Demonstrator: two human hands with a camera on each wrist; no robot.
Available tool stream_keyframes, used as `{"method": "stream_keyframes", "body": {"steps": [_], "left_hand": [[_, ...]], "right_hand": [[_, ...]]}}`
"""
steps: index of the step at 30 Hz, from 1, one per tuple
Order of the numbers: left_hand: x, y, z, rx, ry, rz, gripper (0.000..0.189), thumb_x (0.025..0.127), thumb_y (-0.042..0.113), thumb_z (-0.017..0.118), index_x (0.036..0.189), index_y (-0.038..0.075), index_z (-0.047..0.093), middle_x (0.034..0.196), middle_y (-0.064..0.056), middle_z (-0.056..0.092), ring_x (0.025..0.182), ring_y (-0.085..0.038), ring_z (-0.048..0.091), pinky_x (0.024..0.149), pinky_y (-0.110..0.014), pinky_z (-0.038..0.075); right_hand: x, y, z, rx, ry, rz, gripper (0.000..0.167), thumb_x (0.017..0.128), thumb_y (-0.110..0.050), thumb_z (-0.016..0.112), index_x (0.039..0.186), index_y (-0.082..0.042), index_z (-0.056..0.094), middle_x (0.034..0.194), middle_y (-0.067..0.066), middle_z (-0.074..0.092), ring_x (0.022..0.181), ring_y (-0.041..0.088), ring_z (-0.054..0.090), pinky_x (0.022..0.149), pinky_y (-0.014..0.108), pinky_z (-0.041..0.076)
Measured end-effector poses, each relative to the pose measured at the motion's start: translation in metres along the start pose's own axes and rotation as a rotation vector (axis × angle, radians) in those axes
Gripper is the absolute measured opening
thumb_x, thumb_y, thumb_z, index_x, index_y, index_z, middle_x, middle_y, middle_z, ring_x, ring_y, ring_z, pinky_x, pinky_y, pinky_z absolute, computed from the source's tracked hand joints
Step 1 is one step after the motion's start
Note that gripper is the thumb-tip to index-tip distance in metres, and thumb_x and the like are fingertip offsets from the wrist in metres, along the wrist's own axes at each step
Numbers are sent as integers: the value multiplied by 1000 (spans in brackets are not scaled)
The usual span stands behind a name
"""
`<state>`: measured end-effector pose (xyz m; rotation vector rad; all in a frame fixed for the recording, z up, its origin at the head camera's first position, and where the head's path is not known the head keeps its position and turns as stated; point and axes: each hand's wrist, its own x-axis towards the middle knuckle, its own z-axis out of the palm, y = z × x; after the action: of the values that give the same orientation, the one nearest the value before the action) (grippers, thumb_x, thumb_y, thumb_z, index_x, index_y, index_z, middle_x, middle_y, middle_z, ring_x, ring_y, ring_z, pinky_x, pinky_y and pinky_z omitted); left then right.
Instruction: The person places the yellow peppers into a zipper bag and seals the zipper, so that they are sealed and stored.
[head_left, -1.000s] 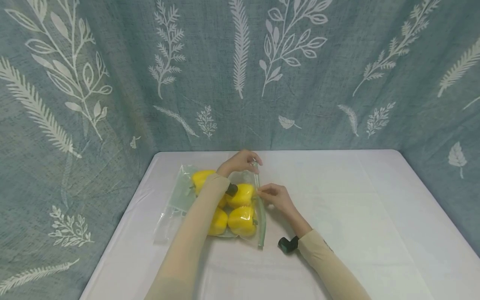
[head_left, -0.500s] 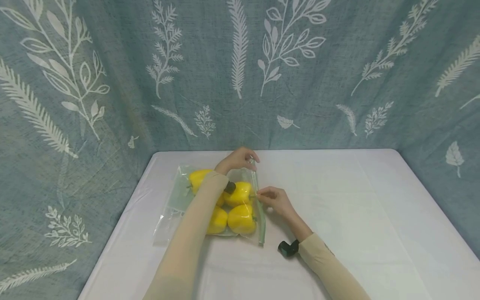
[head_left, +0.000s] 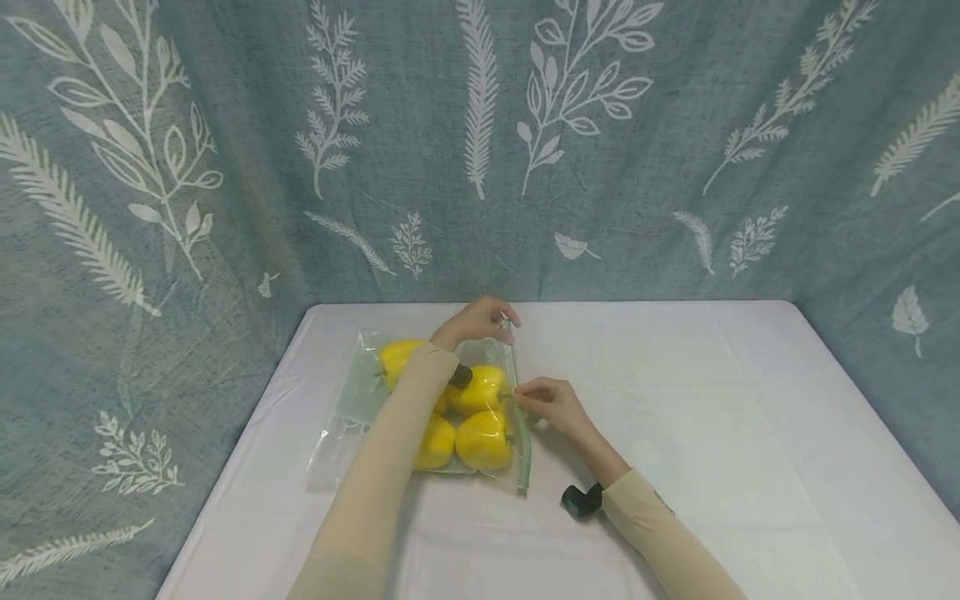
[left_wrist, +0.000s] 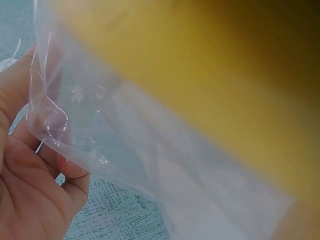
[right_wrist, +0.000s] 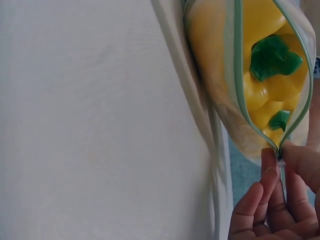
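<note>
A clear zip bag [head_left: 352, 400] with a green-edged mouth lies on the table, holding several yellow bell peppers [head_left: 483, 440] with green stems. At the far end of the mouth, my left hand [head_left: 482, 321] grips the bag's corner; in the left wrist view the film runs between thumb and fingers. My right hand [head_left: 555, 404] pinches the zip strip near its middle. The right wrist view shows its thumb and fingertips [right_wrist: 270, 155] where the two green edges meet, with the mouth parted beyond them and pepper stems [right_wrist: 275, 57] inside. My left forearm hides part of the peppers.
The white-covered table [head_left: 690, 417] extends to the right of the bag. A patterned blue-green curtain [head_left: 420, 150] hangs behind it and along both sides. Each wrist carries a small black camera [head_left: 581, 502].
My right hand has slid slightly along the zip strip toward the table's front. The left hand keeps its grip on the far corner, and the bag has barely shifted.
</note>
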<state>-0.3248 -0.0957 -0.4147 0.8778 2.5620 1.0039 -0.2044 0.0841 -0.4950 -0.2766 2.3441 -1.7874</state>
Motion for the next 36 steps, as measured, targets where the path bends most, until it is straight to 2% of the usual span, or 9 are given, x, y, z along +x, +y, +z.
{"method": "stream_keyframes", "body": {"steps": [5,11,15,22,25,29,36], "left_hand": [[1,0,1,-1,-4,-15,30,78,5,72,107,-3,65,109,-19,62,89,-23,52,76,-29,46],[0,0,1,-1,-2,-22,31,79,5,72,108,-2,65,113,-16,61,95,-25,54,82,-34,48],[-1,0,0,-3,-2,-13,30,79,4,71,107,-3,65,111,-20,61,87,-23,53,74,-29,47],[-1,-3,1,-8,-5,-7,32,79,4,72,109,-3,64,114,-19,61,89,-24,54,77,-30,48],[-1,-3,1,-16,-8,1,33,78,3,72,109,-4,63,113,-22,60,84,-21,52,72,-27,46],[-2,-2,1,-14,-7,4,32,78,3,72,108,-5,64,111,-23,60,79,-18,51,69,-25,45],[-2,-2,-1,-9,0,-4,32,78,3,71,108,-5,64,103,-22,62,73,-15,49,66,-23,44]], "right_hand": [[-1,1,-1,-11,-13,0,25,84,-17,68,102,1,67,93,15,70,71,21,62,60,28,50],[-5,-2,-1,-20,-13,19,23,84,-19,68,100,-2,68,91,10,70,71,17,60,63,26,48],[-7,-1,-1,-27,-25,11,22,85,-20,67,99,-3,68,90,9,70,73,17,60,65,27,48],[-9,0,-2,-33,-52,-15,25,85,-19,67,100,0,68,91,14,70,74,16,62,65,27,48],[-10,1,-3,-46,-63,-17,23,85,-19,67,99,0,68,89,12,70,72,15,61,63,25,47],[-13,-1,-4,-46,-86,-19,23,86,-16,66,101,2,67,91,14,70,75,22,63,63,25,47],[-30,-32,-6,-55,-126,-35,23,87,-8,62,102,9,63,93,23,67,80,40,61,65,37,50]]}}
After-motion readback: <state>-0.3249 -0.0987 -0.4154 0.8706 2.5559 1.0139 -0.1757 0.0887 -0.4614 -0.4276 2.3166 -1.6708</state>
